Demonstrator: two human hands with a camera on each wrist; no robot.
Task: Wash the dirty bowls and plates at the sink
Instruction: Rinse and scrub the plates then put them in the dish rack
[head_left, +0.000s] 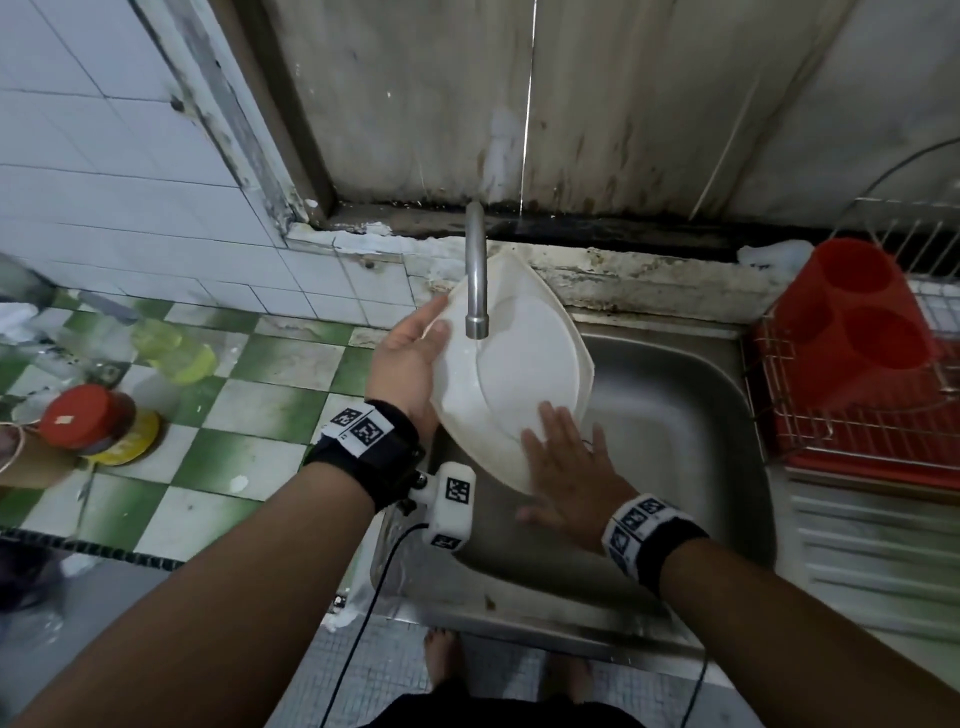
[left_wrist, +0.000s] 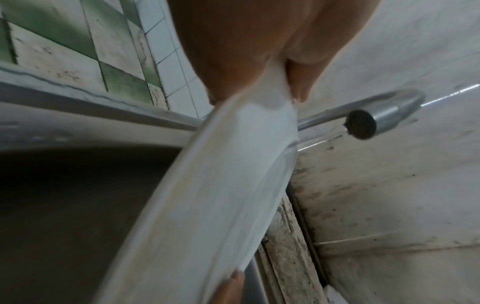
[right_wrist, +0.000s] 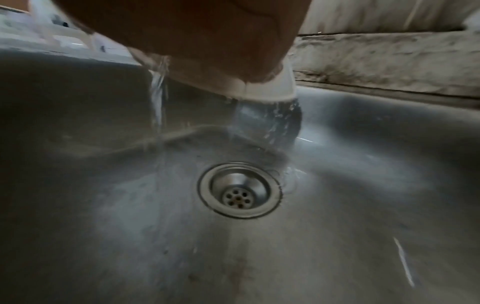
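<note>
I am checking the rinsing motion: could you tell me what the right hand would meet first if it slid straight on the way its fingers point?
The right hand lies on the plate; beyond that, probably the tap spout, though depth is unclear.

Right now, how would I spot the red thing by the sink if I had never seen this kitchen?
Find the steel sink; on its right stands a wire dish rack. In that rack sits the red plastic holder, a tall tub with two round openings on top. It is the only tall solid red tub there, amid thin wire.
</note>
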